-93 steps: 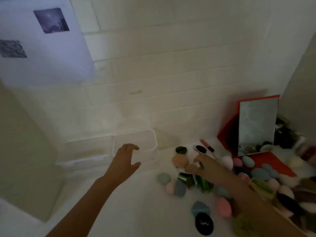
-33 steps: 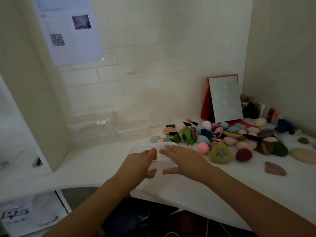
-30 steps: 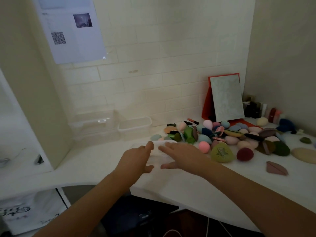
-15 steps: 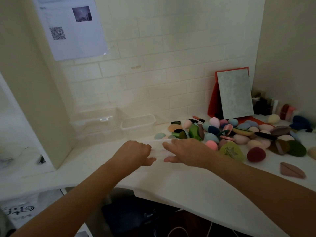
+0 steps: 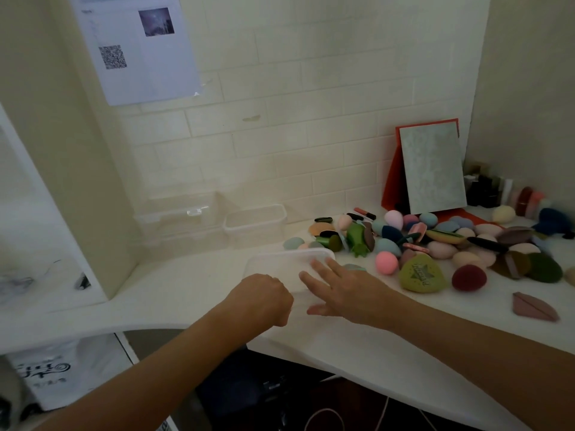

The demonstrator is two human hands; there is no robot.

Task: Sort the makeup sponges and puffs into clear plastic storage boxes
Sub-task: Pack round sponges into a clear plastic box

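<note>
On the white counter [image 5: 186, 290], the left hand [image 5: 264, 298] is curled at the near-left corner of a clear box [image 5: 280, 262] - whether it clasps the rim cannot be told - while the right hand [image 5: 345, 290] lies spread-fingered on the box's right side. Beyond to the right lies the heap of sponges and puffs [image 5: 435, 244], and a second clear box [image 5: 255, 223] stands open by the tiled wall.
</note>
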